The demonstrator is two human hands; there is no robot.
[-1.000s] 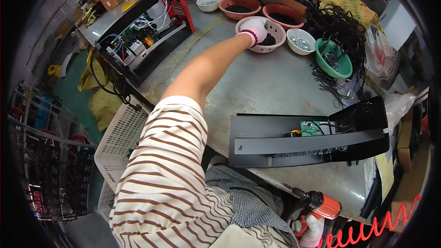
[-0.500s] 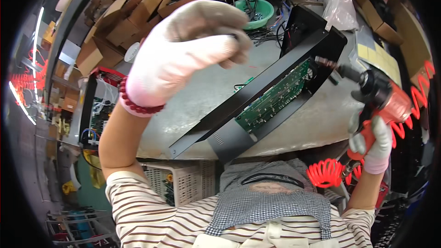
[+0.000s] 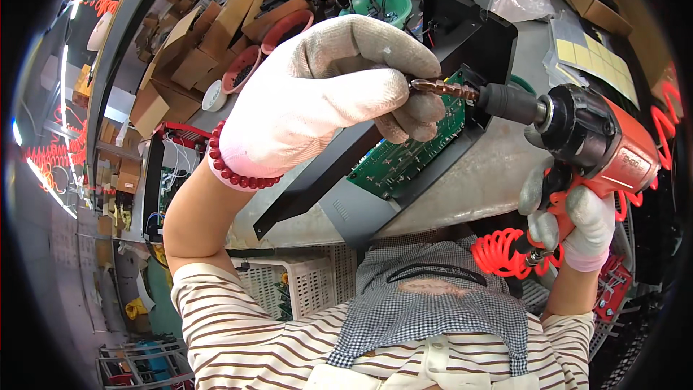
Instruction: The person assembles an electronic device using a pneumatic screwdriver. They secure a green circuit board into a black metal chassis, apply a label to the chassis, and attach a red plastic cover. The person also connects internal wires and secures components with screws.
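My right hand (image 3: 590, 220), in a pale glove, grips the handle of a red and black air impact driver (image 3: 613, 133). Its bronze-coloured bit (image 3: 451, 89) points left. The tip of the bit meets the pinched thumb and forefinger of my gloved left hand (image 3: 317, 94); something small and dark shows there, too hidden to name. Below and behind both hands lies a black metal housing (image 3: 310, 188) set slantwise on the bench, with a green circuit board (image 3: 393, 166) inside it. My left hand covers part of the housing.
A red coiled air hose (image 3: 498, 251) hangs below the driver. Behind stand a green bowl (image 3: 393, 6), red bowls (image 3: 289, 27) and open cardboard boxes (image 3: 216, 29). Yellow label sheets (image 3: 595, 65) lie at right. A white plastic crate (image 3: 310, 282) sits under the bench edge (image 3: 440, 224).
The driver has swung left and levelled, bringing its bit to my left fingertips. My left hand has moved right and slightly down. The housing appears a little farther left in view.
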